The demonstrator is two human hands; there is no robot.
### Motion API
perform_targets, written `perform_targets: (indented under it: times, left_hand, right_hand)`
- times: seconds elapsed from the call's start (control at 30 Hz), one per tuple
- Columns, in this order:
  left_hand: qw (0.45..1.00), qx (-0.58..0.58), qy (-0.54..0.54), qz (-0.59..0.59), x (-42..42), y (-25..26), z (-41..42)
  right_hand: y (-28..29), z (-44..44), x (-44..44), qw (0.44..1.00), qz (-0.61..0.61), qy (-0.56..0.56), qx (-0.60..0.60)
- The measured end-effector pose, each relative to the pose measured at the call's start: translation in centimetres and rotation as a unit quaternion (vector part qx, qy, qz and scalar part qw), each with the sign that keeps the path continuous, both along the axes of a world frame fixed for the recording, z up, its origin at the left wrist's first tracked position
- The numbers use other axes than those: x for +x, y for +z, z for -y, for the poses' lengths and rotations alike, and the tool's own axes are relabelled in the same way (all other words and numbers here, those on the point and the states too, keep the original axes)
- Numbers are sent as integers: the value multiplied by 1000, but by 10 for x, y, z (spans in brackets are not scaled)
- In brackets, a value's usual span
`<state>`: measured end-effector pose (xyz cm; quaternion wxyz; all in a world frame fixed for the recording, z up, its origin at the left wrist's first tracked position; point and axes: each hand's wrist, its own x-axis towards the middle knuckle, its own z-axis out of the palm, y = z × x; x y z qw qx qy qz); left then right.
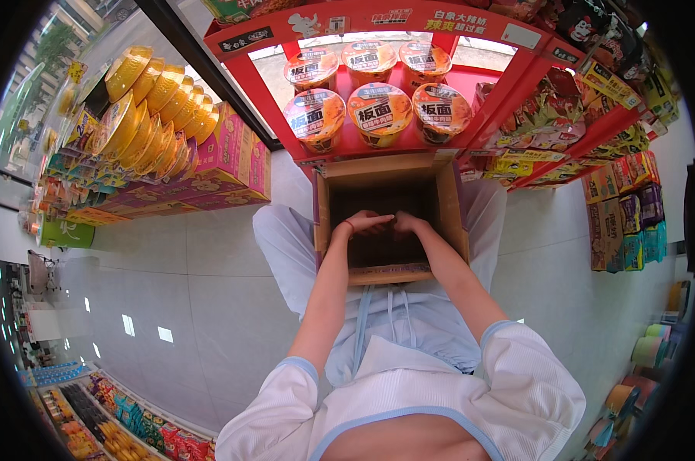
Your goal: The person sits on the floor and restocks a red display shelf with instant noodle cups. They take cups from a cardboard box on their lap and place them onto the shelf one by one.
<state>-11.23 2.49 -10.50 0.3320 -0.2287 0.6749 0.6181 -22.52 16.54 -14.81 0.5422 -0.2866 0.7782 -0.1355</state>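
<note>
An open cardboard box (390, 276) stands between my knees, its dark inside facing me. Both hands reach into it. My left hand (369, 222), with a thin red band at the wrist, has its fingers stretched towards the right one. My right hand (406, 223) is bent near the left fingertips; whether it holds anything is hidden in the shadow. Just beyond the box, a red display shelf (376, 148) bears two rows of instant noodle cups, among them a front cup (380, 114) with an orange lid.
Yellow noodle bowls (131, 132) are stacked at the left beside pink cartons (232, 155). Bagged noodles (543, 109) fill the racks at the right. Further right, a carton (605, 230) stands beside colourful packets. Snack shelves (134, 420) lie at the lower left.
</note>
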Motion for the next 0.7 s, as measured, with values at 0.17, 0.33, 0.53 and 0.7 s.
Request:
perform_targets:
  times: [0.17, 0.33, 0.53, 0.7]
  left_hand:
    - [988, -125, -84, 35, 0, -8, 3]
    - [993, -113, -29, 30, 2, -37, 10]
    - [997, -43, 37, -45, 6, -59, 11]
    - [998, -4, 39, -40, 1, -49, 8]
  right_hand:
    - [-12, -2, -7, 997, 51, -55, 17]
    - [-20, 2, -8, 996, 78, -45, 24]
    - [-24, -1, -5, 998, 50, -21, 12]
    - [-25, 0, -9, 1000, -4, 30, 9]
